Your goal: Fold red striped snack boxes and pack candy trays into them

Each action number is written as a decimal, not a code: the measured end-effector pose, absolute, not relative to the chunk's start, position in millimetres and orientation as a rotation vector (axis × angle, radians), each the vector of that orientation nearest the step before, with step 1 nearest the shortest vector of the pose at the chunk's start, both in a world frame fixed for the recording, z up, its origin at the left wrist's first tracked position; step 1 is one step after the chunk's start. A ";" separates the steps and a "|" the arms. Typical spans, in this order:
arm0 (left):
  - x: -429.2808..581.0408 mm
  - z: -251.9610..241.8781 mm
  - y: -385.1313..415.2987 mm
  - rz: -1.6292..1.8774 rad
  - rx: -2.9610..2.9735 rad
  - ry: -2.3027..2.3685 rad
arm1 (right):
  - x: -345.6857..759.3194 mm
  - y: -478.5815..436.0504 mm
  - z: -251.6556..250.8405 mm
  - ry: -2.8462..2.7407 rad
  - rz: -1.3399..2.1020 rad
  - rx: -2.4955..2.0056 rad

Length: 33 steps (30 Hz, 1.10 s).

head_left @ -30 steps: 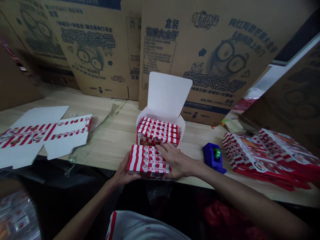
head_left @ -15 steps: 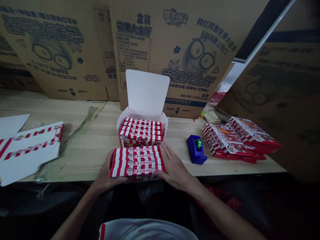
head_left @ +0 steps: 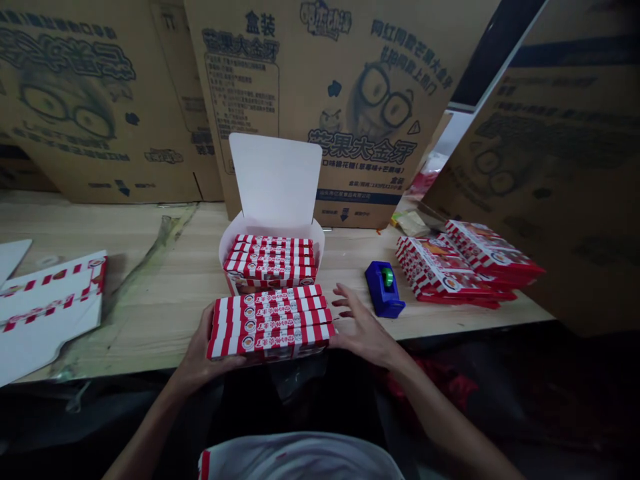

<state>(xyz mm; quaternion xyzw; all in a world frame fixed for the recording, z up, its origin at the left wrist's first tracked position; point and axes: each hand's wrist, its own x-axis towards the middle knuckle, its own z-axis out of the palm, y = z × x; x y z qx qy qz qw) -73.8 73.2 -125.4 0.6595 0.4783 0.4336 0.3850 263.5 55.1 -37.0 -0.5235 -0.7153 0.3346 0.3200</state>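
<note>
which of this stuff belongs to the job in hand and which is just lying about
Likely part of the job:
striped row of packs, held in the left hand, right hand open beside it
open box holding similar packs
stacked packs at right

Probably just lying about for now:
blue tape dispenser
flat striped card
big cardboard cartons behind

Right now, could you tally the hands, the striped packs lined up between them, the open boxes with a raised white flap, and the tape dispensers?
Hands: 2, a left hand and a right hand
Striped packs between them: 4
Open box with raised flap: 1
Blue tape dispenser: 1
Total: 8
</note>
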 end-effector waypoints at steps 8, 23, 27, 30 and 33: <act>-73.1 -127.3 73.3 1.112 1.651 1.206 | 244.5 53.7 -21.9 -2.312 0.698 -1.504; -75.4 -125.6 74.6 1.081 1.638 1.252 | 280.2 61.7 -37.9 -1.826 1.466 -1.246; -77.3 -130.2 75.9 1.080 1.650 1.285 | 267.4 85.1 -46.7 -1.572 1.431 -1.293; -76.4 -128.9 75.7 1.100 1.657 1.270 | 249.6 95.4 -53.8 -1.557 1.438 -1.248; -75.2 -124.8 75.0 1.097 1.657 1.263 | 239.4 98.2 -54.8 -1.516 1.416 -1.200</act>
